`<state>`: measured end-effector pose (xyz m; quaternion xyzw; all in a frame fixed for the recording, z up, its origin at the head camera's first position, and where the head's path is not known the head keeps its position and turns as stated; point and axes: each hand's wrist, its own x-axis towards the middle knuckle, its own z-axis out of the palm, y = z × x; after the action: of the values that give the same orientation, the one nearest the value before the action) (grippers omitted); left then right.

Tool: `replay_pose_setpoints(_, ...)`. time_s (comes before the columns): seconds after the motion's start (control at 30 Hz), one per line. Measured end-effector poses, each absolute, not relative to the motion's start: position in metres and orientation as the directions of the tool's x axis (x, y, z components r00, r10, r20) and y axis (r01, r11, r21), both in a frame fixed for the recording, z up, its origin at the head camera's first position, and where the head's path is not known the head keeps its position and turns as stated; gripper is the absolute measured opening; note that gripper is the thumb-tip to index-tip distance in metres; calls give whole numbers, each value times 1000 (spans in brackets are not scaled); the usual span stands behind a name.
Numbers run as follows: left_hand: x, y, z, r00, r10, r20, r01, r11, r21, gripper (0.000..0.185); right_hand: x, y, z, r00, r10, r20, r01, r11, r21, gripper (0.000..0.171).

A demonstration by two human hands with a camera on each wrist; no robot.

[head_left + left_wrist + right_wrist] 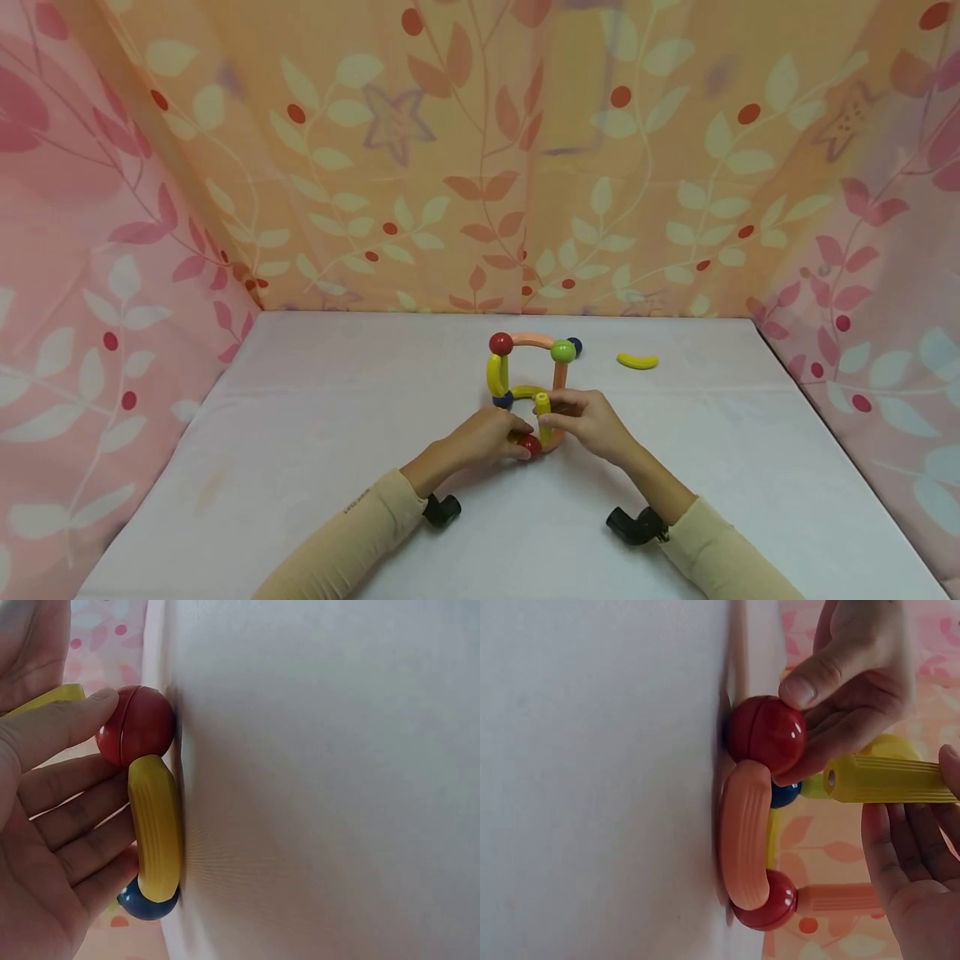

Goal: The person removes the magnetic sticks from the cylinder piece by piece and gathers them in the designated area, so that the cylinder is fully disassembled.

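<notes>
A frame of magnetic balls and sticks stands on the white table. At its near corner my left hand (pixel 483 435) holds a red ball (pixel 530 447) between thumb and fingers. My right hand (pixel 596 421) pinches a yellow stick (pixel 543 417), nearly upright, just above that ball; a gap shows between them in the right wrist view. From the ball, a curved yellow stick (pixel 156 829) runs to a blue ball (pixel 150 901), and an orange stick (pixel 746 832) to another red ball (pixel 765 900). A top orange bar (pixel 533 340) joins a red ball (pixel 501 343) and a green ball (pixel 563 352).
A loose curved yellow stick (pixel 637 361) lies on the table (pixel 300 400) right of the frame. Behind the green ball is a dark blue ball (pixel 575 346). Patterned curtains (pixel 480 167) enclose the back and sides.
</notes>
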<state>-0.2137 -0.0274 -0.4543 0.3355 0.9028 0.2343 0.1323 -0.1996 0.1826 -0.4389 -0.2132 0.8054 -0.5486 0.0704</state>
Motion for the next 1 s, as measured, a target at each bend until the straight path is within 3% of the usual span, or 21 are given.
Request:
replay_pose_setpoints(0.7,-211,-25,-452,-740,666,-97,530,665,526,34,-203,212,-426,-937,-322,133,-287,493,-822,36)
replay_pose_setpoints(1.0,-210,-24,-453,-752,651,-106,507,673,538,35,-212,241,-421,-956,-263,132,-273,625,-732,38)
